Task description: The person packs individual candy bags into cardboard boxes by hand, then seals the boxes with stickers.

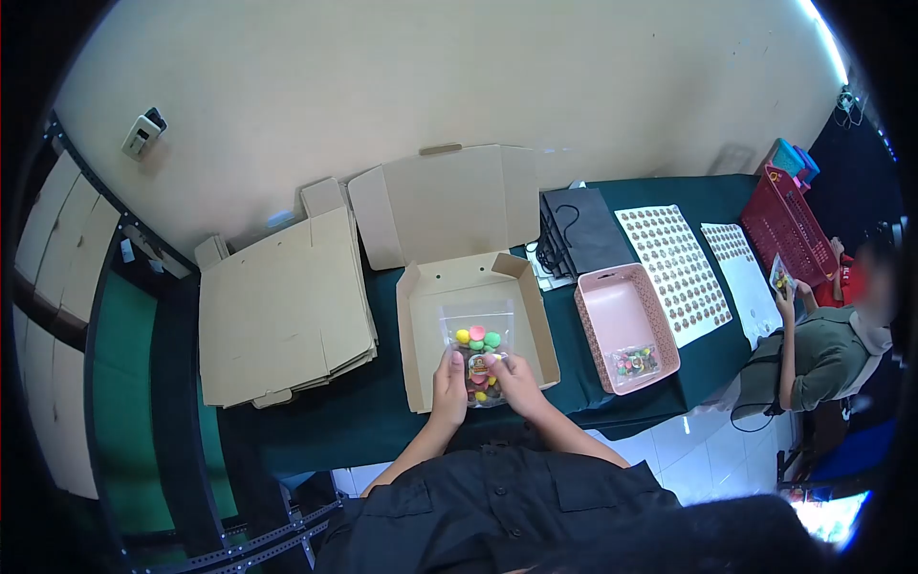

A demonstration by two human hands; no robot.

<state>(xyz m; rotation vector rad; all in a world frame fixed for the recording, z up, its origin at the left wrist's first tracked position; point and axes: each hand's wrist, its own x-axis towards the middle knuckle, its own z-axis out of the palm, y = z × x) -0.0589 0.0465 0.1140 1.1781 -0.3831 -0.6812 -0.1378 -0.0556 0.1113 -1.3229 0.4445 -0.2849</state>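
Between both hands I hold a clear pouch of colourful candies (477, 337), with yellow, pink and green pieces and a round sticker on its front. My left hand (449, 385) grips the pouch's left edge. On the other side, my right hand (515, 383) is closed on the right edge, its thumb by the sticker. Behind and below the pouch is an open cardboard box (416, 325), its lid (449, 206) raised against the wall. To the right, a pink basket (612, 297) has another candy pouch (633, 363) in it.
A stack of flattened cardboard boxes (282, 306) lies at left on the green-covered table. Right of the box are a black laptop-like item (591, 230), sticker sheets (674, 273) and a red basket (789, 225). A co-worker (827, 354) at far right holds a similar pouch. Shelving (134, 383) stands left.
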